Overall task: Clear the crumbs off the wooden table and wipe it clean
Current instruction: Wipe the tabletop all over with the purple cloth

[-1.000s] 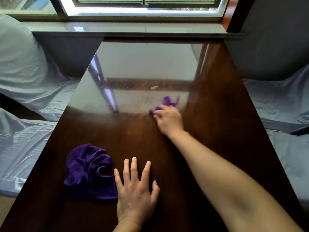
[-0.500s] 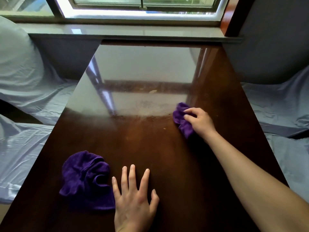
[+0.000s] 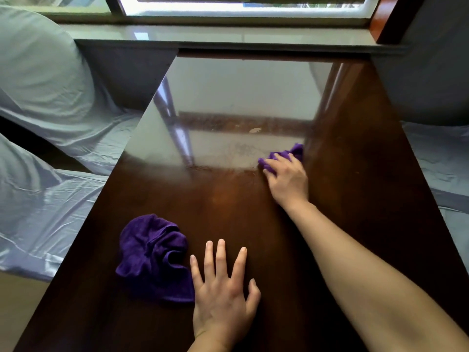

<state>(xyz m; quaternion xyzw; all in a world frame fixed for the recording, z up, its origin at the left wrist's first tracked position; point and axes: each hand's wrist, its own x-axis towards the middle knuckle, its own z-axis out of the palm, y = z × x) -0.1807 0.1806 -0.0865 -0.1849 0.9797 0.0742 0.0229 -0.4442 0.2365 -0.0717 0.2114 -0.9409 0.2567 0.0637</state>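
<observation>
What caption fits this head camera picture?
Right hand wipes the wooden table with a purple cloth; left hand rests flat beside a second cloth.

- wooden table (image 3: 355, 174) is mostly bare, loads of room mid and far end
- crumpled purple cloth (image 3: 152, 257) blocks near-left, touching the flat left hand (image 3: 223, 293)

Dark brown table (image 3: 355, 199); purple cloths (image 3: 154, 255) (both plain).

Small purple cloth (image 3: 291, 153) mostly hidden under right hand (image 3: 286, 181), crumbs (image 3: 254, 130) at its 11 o'clock too small to tell apart, left hand (image 3: 223, 295) wrist cut off at 6 o'clock edge, window (image 3: 243, 6) cropped at 12 o'clock.
</observation>
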